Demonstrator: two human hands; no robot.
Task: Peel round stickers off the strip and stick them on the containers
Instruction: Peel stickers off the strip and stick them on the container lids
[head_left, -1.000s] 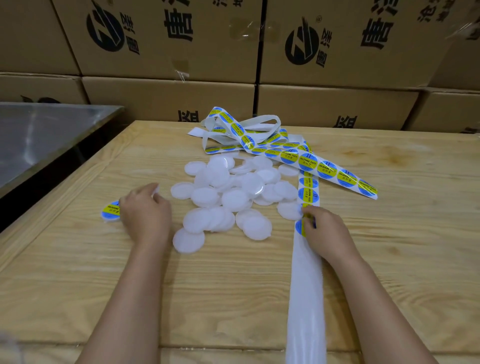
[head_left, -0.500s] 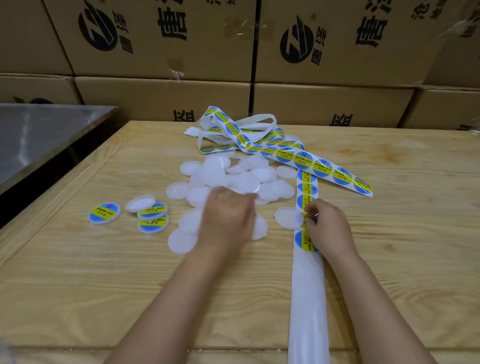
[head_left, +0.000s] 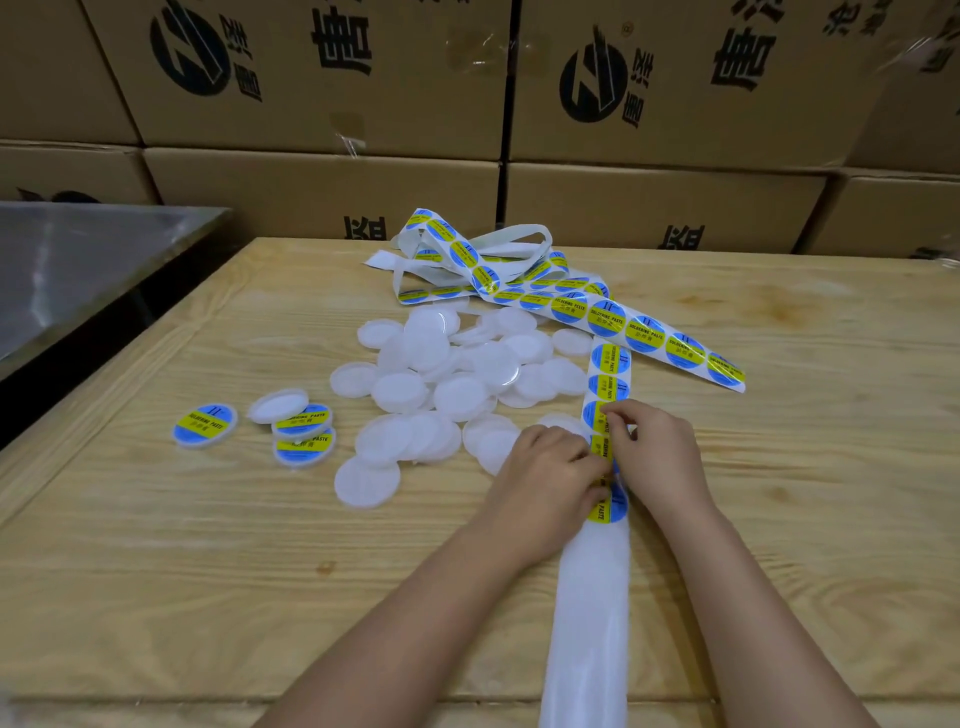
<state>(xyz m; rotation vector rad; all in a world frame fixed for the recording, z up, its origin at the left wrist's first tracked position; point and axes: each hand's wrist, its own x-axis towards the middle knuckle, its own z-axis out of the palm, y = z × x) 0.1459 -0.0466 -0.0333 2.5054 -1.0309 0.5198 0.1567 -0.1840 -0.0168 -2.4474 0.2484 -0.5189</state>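
A white backing strip (head_left: 592, 597) runs from the table's near edge up to a tangled heap of blue-and-yellow round stickers (head_left: 608, 317). My right hand (head_left: 654, 457) pinches a sticker on the strip. My left hand (head_left: 545, 478) meets it from the left, fingertips curled on the same sticker's edge. A pile of plain white round containers (head_left: 447, 384) lies left of the strip. Three stickered containers (head_left: 205, 425) and one plain one (head_left: 278, 406) sit further left.
The wooden table (head_left: 208, 571) ends at a raised rim on the left. Beyond it stands a steel surface (head_left: 78, 270). Stacked cardboard boxes (head_left: 322, 192) wall off the back.
My left hand left the stickered containers at the left, crossed over the white pile and joined my right hand at the strip. My right hand stayed on the sticker.
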